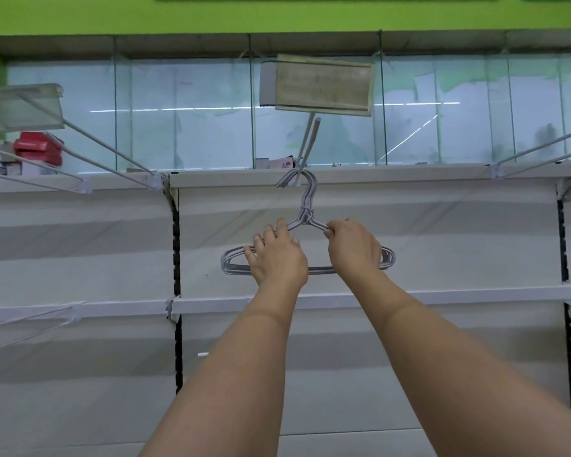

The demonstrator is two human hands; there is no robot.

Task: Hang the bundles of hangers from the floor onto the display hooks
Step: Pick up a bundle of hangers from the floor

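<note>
— Reaching up, both arms stretched?
— Yes. The left hand (277, 255) and right hand (353, 247) each grip a shoulder of the bundle of hangers (305, 222), whose tops loop over the display hook (305, 150) below the price tag (323, 85).

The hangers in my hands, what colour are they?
Pale grey, almost white: the hangers show best in the head view, against the shelf wall.

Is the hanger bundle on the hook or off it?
On: the hanger bundle's necks loop over the display hook, both hands gripping its shoulders.
</note>
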